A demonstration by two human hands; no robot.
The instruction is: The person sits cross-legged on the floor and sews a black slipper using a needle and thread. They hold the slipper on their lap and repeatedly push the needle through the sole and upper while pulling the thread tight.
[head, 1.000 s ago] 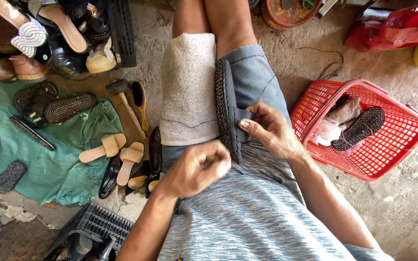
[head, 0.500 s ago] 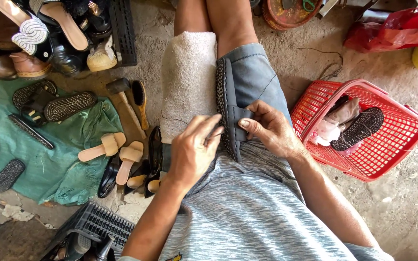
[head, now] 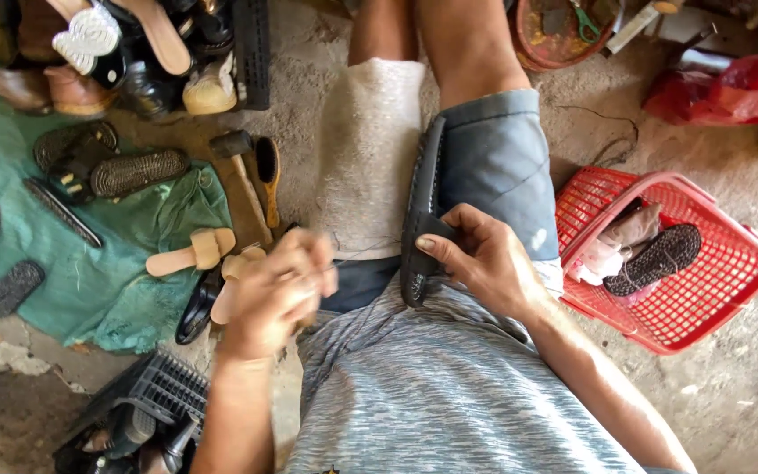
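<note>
Single head view, steeply down, close over lap

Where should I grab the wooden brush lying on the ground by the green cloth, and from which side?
Take the brush by its bare wooden handle, the end nearer the person, coming from above. It lies flat, with the dark bristle head at the far end beside the hammer, so the handle end is freer.

left hand hovering out to the left side of the lap, fingers curling into a loose fist, slightly blurred, right hand resting on the right thigh, thumb and fingers pinching closed, both forearms reaching forward
</note>
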